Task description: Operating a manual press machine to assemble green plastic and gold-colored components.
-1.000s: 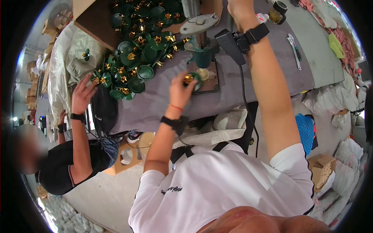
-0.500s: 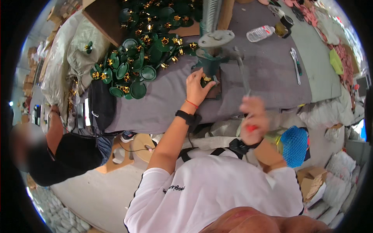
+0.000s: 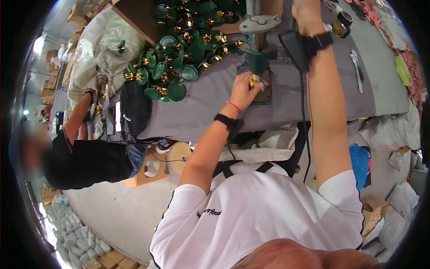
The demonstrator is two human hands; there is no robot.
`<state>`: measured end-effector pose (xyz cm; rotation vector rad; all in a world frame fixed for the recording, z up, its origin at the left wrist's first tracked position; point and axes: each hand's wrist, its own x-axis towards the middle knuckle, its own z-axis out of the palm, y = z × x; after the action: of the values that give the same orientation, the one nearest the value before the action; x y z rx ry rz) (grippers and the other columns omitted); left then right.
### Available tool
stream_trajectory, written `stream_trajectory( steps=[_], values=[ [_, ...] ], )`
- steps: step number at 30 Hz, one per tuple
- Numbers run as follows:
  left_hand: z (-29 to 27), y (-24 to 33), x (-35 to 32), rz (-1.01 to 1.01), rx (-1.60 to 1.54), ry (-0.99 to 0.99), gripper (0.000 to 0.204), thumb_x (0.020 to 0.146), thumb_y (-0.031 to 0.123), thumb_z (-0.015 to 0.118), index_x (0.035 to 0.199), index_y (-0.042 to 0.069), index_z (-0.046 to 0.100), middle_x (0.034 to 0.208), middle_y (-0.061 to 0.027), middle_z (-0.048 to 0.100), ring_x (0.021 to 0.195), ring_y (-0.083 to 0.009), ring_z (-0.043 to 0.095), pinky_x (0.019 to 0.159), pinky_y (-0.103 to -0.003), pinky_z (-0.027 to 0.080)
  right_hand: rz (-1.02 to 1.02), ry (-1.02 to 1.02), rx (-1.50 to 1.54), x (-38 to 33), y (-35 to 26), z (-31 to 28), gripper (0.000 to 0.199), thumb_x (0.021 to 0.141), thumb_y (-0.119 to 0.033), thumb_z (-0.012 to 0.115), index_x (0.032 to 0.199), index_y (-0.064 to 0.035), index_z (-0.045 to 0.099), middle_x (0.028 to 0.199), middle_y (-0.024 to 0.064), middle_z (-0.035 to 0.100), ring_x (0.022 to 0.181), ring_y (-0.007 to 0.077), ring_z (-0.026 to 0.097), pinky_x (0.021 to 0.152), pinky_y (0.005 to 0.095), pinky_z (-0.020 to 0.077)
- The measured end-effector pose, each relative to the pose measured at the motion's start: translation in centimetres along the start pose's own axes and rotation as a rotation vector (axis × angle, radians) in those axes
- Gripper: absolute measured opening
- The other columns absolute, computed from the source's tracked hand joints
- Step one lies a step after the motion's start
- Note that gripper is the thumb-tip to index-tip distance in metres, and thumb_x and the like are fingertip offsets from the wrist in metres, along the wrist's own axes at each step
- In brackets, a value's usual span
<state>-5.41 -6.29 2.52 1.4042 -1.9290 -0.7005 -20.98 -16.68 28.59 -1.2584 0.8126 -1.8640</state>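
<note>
My left hand [image 3: 244,92] pinches a small gold bow-like ornament [image 3: 253,81] at the base plate [image 3: 264,95] of a green hand press [image 3: 258,60]. Under my fingers the rest of the piece is hidden. My right arm stretches forward past the press, and my right hand [image 3: 307,17] is closed on the press lever [image 3: 292,22] at the top edge of the view. The fingertips there are partly cut off. Left of the press lies a heap of dark green round discs [image 3: 177,92] with gold ornaments on them.
A cardboard box [image 3: 136,18] stands behind the heap. A wrench [image 3: 357,71] and a dark jar [image 3: 342,24] lie to the right on the grey cloth [image 3: 197,116]. At the left, a person in black [image 3: 94,163] works beside large plastic sacks [image 3: 89,54].
My right hand has swung from near the table's front edge to far forward, taking the lever along. My left hand has drawn slightly back from under the press, exposing the gold ornament more.
</note>
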Motion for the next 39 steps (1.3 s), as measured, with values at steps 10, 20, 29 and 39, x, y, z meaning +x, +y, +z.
stream_trajectory(
  steps=[10, 20, 29, 39],
  values=[
    [-10.2, -10.3, -9.3, -0.241, 0.46, 0.911, 0.066, 0.076, 0.024, 0.076, 0.128, -0.002, 0.046, 0.133, -0.0256, 0.045, 0.128, -0.0411, 0.039, 0.106, -0.049, 0.03, -0.015, 0.016, 0.01, 1.2, 2.3, -1.0, 0.038, 0.098, -0.038, 0.049, 0.078, -0.0063, 0.056, 0.056, -0.0035, 0.044, 0.045, 0.0063, 0.042, 0.041, 0.0212, 0.0348],
    [-5.6, -6.4, -11.2, -0.054, 0.405, 0.248, 0.049, 0.075, 0.024, 0.075, 0.113, 0.002, 0.053, 0.104, -0.0153, 0.059, 0.101, -0.034, 0.053, 0.086, -0.045, 0.04, -0.016, -0.016, 0.01, 1.3, 3.0, -1.4, 0.039, 0.099, -0.038, 0.047, 0.078, -0.0064, 0.056, 0.057, -0.0034, 0.045, 0.045, 0.0063, 0.041, 0.041, 0.021, 0.0333],
    [-3.5, -3.8, -4.1, -0.217, -0.323, 0.377, 0.041, 0.081, 0.014, 0.072, 0.117, 0.001, 0.057, 0.103, -0.0126, 0.067, 0.096, -0.0278, 0.065, 0.101, -0.042, 0.039, 0.005, -0.001, 0.041, 1.1, 2.7, -1.2, 0.038, 0.098, -0.038, 0.049, 0.078, -0.0063, 0.056, 0.058, -0.0035, 0.045, 0.045, 0.0056, 0.04, 0.04, 0.0208, 0.0323],
    [1.5, -0.7, 0.1, 0.011, -0.012, 0.161, 0.055, 0.082, 0.023, 0.071, 0.126, -0.003, 0.052, 0.111, -0.013, 0.066, 0.108, -0.0302, 0.059, 0.11, -0.047, 0.03, -0.404, -0.143, -0.261, -3.9, -2.1, -1.8, 0.022, 0.094, -0.02, 0.046, 0.085, -0.0033, 0.057, 0.074, 0.0051, 0.057, 0.066, 0.0142, 0.055, 0.056, 0.0263, 0.0432]
  ],
)
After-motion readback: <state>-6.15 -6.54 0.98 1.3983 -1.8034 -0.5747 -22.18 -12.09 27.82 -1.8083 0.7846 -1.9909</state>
